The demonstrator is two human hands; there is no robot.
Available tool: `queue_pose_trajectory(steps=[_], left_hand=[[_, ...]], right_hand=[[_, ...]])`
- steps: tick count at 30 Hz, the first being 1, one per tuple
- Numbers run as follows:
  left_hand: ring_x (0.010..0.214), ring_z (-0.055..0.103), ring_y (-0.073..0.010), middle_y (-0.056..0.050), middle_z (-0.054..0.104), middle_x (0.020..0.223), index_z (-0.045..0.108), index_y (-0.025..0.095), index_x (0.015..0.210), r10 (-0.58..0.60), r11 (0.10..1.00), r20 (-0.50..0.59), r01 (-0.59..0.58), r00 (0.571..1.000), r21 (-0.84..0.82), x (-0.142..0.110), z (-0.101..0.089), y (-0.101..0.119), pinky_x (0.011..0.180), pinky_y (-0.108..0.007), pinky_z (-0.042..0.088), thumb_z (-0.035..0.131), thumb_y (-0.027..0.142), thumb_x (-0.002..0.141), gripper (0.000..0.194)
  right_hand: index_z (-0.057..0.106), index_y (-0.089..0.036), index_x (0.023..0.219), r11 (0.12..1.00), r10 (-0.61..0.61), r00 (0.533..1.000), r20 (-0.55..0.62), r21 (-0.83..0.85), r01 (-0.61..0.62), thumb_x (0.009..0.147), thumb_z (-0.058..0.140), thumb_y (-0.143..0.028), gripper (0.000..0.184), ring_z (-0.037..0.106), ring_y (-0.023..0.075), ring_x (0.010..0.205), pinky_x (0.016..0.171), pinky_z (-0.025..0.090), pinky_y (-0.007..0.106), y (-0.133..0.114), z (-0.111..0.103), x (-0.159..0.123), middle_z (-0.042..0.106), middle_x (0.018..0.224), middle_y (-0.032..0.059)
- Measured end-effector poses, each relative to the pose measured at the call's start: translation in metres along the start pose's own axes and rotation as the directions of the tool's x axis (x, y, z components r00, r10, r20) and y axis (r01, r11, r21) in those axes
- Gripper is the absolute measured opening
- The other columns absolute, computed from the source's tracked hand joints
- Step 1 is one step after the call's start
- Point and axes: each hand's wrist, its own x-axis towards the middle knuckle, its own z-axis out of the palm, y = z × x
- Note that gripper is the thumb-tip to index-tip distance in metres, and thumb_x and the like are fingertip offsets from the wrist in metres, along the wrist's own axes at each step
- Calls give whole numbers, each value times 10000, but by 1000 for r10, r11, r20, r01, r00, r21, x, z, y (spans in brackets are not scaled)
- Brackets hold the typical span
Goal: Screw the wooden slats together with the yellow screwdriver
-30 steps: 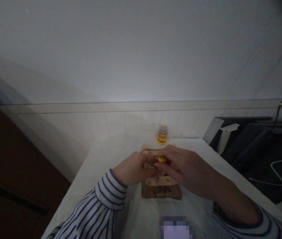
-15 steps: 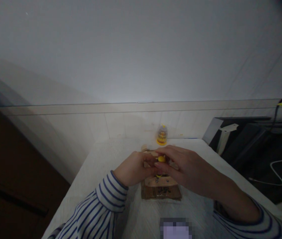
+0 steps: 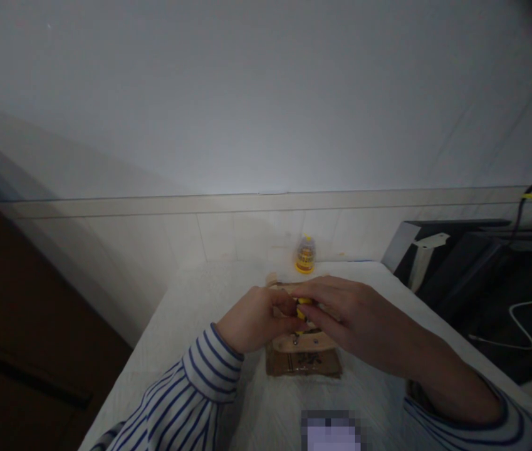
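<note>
Over the middle of the table, my left hand (image 3: 255,318) and my right hand (image 3: 353,310) meet around a small yellow screwdriver (image 3: 304,301). The right thumb and fingers pinch its yellow top from the right. Left fingers close on it lower down, from the left; its tip is hidden. Directly beneath lies a pale wooden piece (image 3: 306,342) with small metal fittings along its near edge, partly covered by my hands. It rests on a flat brown packet (image 3: 303,364) with dark printing.
A clear-topped, yellow-based beehive-shaped case (image 3: 305,258) stands at the back by the wall. A blurred-out dark-edged object (image 3: 331,435) lies at the near edge of the white-covered table (image 3: 200,294). Dark panels (image 3: 463,275) and a white cable (image 3: 512,319) are to the right.
My right fingers have shifted slightly on the yellow screwdriver, so more of its lower yellow part shows. The left hand has hardly moved; the wooden piece stays in place.
</note>
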Motion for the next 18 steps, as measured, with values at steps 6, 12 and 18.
queue_pose_trajectory(steps=[6,12,18], left_hand=[[722,602,-148,-7,685,771,681,155,811,-1,1000,3,1,1000,23,0,0,-3,699,-239,439,634,286,767,147],[749,612,-155,-18,695,799,693,145,825,-12,1000,6,12,1000,15,0,0,-3,714,-239,442,633,254,773,136],[799,615,-150,-10,695,842,683,158,915,50,998,46,-49,998,-25,-1,-1,0,733,-226,446,604,217,799,152]], right_hand=[[590,-195,1051,1000,0,1000,7,-14,0,897,425,-237,230,583,188,914,799,461,357,-1,2,0,640,997,57],[583,-183,1014,1000,-9,1000,10,-23,9,905,415,-240,207,584,188,876,775,466,354,0,3,0,629,937,59],[588,-187,976,999,-13,1000,-2,-50,13,908,416,-262,200,591,185,839,734,468,336,-1,2,0,630,899,58]])
